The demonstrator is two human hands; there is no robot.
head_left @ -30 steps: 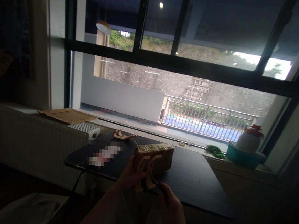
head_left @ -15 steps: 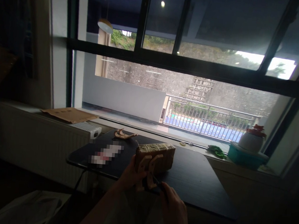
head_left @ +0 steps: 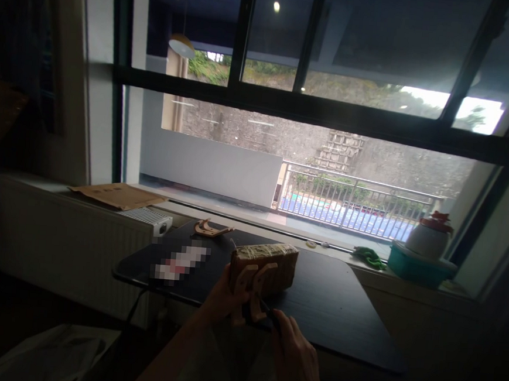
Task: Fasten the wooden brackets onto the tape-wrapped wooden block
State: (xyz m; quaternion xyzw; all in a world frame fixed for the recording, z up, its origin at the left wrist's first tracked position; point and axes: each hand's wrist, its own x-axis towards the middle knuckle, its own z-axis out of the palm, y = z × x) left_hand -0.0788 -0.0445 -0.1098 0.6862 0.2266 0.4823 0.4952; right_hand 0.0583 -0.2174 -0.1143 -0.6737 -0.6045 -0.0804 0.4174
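Observation:
A wooden block-shaped model [head_left: 265, 267] wrapped with pale rubber bands rests on the front part of a dark table [head_left: 333, 305]. My left hand [head_left: 221, 302] grips its near end, where two wooden leg-like pieces stick down. My right hand [head_left: 294, 361] holds a thin dark tool [head_left: 266, 312] whose tip touches those wooden pieces. Both forearms come up from the bottom of the view.
A loose curved wooden part [head_left: 210, 229] lies at the table's far edge. A white device [head_left: 149, 218] and a cardboard sheet [head_left: 115, 194] sit on the sill at left. A teal bowl with a white pot [head_left: 423, 256] and a green thing [head_left: 368, 257] sit at right.
The view has shifted slightly. My right hand has edged a little with the tool; my left hand still holds the model in the same place.

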